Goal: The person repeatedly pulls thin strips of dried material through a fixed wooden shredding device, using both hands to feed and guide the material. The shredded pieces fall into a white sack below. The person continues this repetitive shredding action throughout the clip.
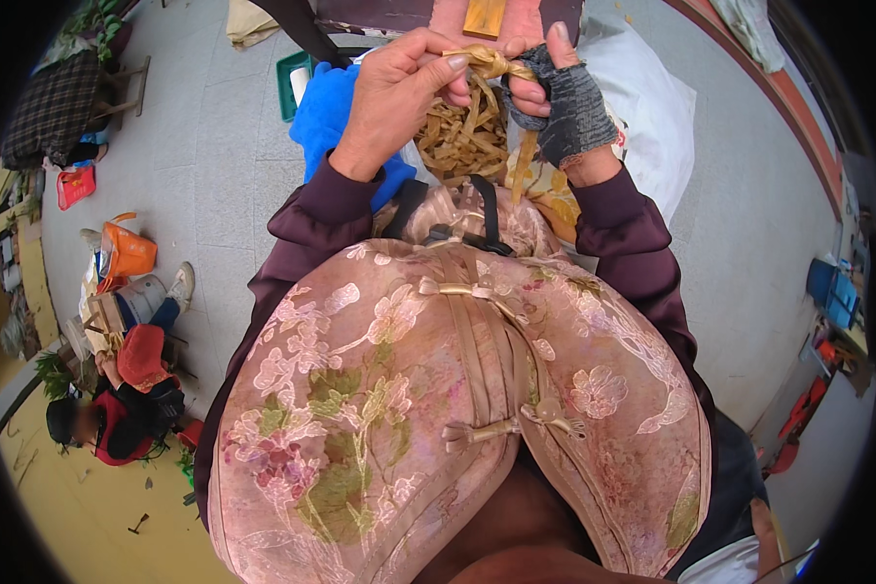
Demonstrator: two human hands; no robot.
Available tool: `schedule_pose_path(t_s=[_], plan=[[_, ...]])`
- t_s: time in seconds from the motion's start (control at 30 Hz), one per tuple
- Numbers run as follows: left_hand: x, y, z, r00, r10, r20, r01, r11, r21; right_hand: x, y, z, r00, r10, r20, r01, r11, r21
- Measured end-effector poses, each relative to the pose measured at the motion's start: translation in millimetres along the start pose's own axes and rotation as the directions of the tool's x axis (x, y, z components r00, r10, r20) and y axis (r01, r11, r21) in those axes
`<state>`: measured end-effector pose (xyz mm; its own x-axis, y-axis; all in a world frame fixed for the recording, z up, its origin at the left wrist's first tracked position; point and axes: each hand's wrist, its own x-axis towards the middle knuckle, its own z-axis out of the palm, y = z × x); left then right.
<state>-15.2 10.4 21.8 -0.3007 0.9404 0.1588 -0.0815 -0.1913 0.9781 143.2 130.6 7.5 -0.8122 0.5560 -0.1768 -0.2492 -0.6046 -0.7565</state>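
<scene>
My left hand (409, 91), bare, pinches one end of a knotted tan strip (490, 62) between thumb and fingertips. On the other side of the knot, my right hand (555, 98), in a grey fingerless knit glove, has its fingers curled round the strip, with the thumb raised. A loose tail of the strip hangs below the right hand. Beneath both hands lies a heap of similar tan strips (463, 139), close in front of my lap. What the strips are made of, I cannot tell.
Ahead stands a dark bench (379, 16) with a pink cloth and a wooden block (485, 18). A blue cloth (326, 109) and a green tray (289, 86) lie left, a white sack (646, 109) right. Farther left, a person (128, 409) sits near an orange bucket (128, 250).
</scene>
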Motion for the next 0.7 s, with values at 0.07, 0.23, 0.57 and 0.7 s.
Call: schedule_pose_path(t_s=[0.07, 0.23, 0.57, 0.7], plan=[[-7, 9, -2, 1.0, 0.022, -0.011, -0.021, 0.999, 0.042, -6, -8, 1, 0.996, -0.036, -0.083, 0.036, 0.999, -0.007], [-13, 13, -15, 0.999, -0.039, -0.033, 0.042, 0.995, 0.086, -16, -6, -3, 0.997, -0.014, -0.07, 0.009, 0.998, -0.061], [-34, 14, 20, 0.973, -0.054, 0.225, -0.158, 0.557, 0.815, -19, 16, 15, 0.995, -0.075, 0.067, 0.101, 0.722, -0.684], [-27, 15, 20, 0.961, 0.05, 0.273, -0.269, 0.414, 0.87, -23, 8, 12, 0.988, -0.101, 0.113, 0.15, 0.546, -0.824]])
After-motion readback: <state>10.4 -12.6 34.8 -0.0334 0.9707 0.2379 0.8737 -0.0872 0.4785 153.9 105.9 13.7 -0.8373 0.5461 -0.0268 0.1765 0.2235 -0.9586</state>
